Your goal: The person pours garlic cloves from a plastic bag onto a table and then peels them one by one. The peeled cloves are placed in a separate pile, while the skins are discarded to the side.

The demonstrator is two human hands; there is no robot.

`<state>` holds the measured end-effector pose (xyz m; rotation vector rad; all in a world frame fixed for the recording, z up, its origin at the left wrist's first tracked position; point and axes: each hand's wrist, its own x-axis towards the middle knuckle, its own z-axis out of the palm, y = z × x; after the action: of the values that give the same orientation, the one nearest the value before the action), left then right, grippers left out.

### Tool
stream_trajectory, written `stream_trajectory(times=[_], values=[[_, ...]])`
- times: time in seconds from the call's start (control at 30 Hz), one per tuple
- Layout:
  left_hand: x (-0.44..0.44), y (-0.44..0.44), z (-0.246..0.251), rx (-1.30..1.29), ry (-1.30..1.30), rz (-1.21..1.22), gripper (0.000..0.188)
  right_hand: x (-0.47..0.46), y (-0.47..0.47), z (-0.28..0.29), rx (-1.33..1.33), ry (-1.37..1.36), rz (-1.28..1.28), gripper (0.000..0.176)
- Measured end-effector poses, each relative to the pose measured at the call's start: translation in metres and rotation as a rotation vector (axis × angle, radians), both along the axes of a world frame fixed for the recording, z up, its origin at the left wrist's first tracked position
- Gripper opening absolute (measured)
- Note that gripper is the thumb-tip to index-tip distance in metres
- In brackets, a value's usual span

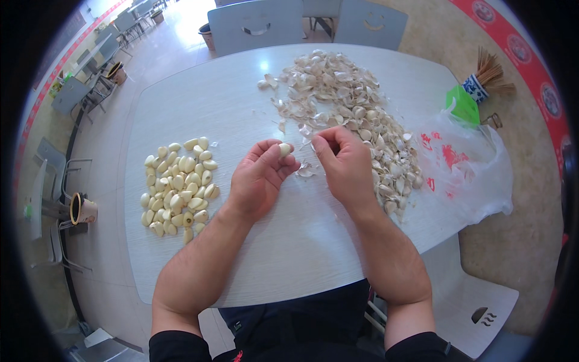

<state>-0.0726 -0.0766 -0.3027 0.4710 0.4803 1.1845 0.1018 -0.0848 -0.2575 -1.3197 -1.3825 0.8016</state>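
My left hand (260, 181) grips a peeled garlic clove (284, 150) between thumb and fingers, above the middle of the pale table. Just right of it, my right hand (346, 163) has its thumb and forefinger pinched together, with a thin scrap of garlic skin (310, 144) at the tips. Loose papery skins (306, 170) lie on the table between the hands. To the left, many peeled garlic cloves (178, 183) sit in a cluster. Beyond and beside my right hand spreads a large heap of garlic skins and what look like unpeeled cloves (393, 154).
A white plastic bag with red print (466, 167) rests at the table's right side. Behind it stand a green box (462, 105), a blue-and-white holder of chopsticks (475, 88) and a small glass container (492, 121). Grey chairs (258, 27) face the far table edge; another chair (470, 294) is at lower right.
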Motion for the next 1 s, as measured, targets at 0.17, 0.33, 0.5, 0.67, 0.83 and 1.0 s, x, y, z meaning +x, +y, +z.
stream_trajectory(times=[0.17,0.33,0.5,0.67,0.83,1.0], values=[[0.000,0.000,0.002,0.039,0.011,-0.048,0.015,0.001,0.006,-0.017,0.260,-0.346,-0.026,0.013],[0.001,-0.001,0.002,0.102,0.014,-0.023,0.012,-0.003,-0.004,-0.002,0.114,-0.116,0.102,0.014],[0.004,-0.002,0.000,0.162,0.071,0.015,0.015,-0.007,-0.005,-0.005,0.042,-0.036,0.141,0.016],[0.001,-0.002,-0.008,0.225,0.223,0.067,0.018,-0.005,-0.003,-0.011,-0.151,0.050,0.176,0.015],[0.004,-0.004,-0.001,0.259,0.289,0.091,0.017,-0.005,-0.003,-0.013,-0.186,0.143,0.172,0.016],[0.005,-0.005,0.002,0.267,0.316,0.091,0.016,-0.008,-0.003,-0.017,-0.215,0.248,0.144,0.016]])
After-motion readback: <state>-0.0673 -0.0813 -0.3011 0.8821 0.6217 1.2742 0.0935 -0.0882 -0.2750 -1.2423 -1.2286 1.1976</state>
